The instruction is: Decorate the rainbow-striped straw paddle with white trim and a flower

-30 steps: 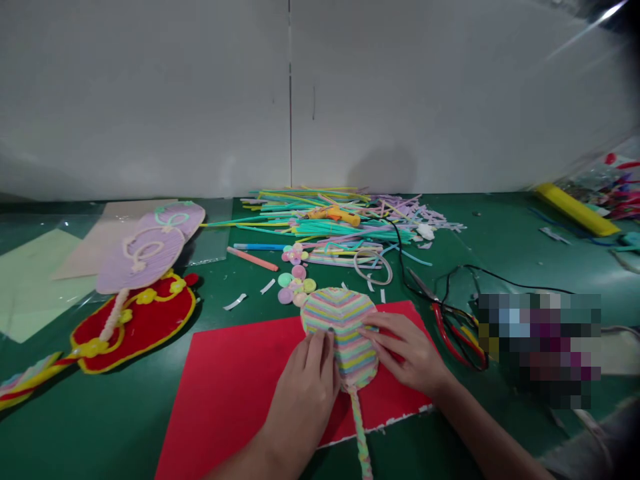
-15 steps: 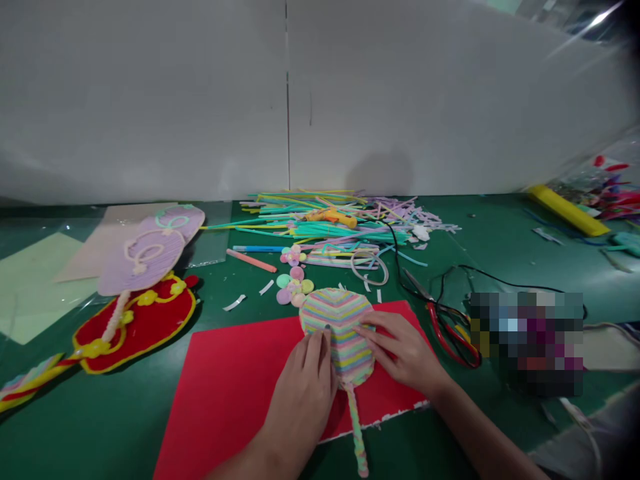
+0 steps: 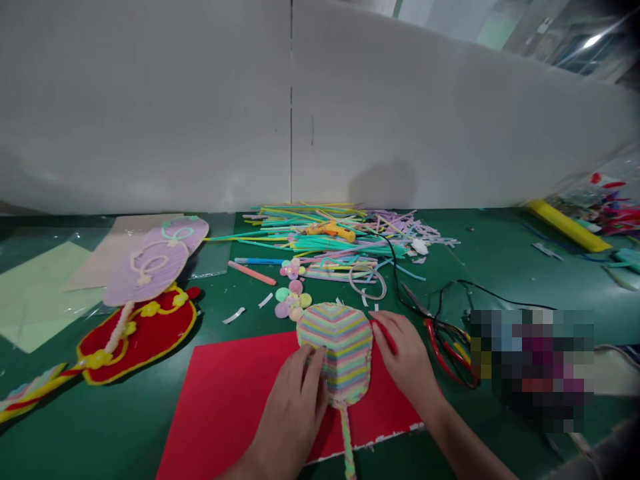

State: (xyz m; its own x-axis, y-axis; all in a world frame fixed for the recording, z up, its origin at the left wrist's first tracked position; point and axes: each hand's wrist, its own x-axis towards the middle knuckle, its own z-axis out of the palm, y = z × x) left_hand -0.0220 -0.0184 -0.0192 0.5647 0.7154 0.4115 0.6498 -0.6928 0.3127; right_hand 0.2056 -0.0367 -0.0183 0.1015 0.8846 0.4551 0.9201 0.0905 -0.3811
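Note:
A round fan striped in pastel pink, yellow, green and purple lies face up, its twisted handle pointing toward me. Under it is a red sheet of card with a ragged white near edge. The bent fingers of my left hand grip the fan's left edge. My right hand is at the upper right rim, thumb and index finger closed in at the edge, with red showing between them. Just beyond the fan lies a flower of pastel discs, with a smaller flower behind it.
Pastel fuzzy stems lie heaped at the back with an orange glue gun on top. Red-handled pliers and a black cord are at right. Left lie a purple fan and a red fan. A grey partition stands behind.
My right hand has drawn back from the fan's striped face to its right rim. The fan's handle has swung slightly left. The camera view has tilted up a little.

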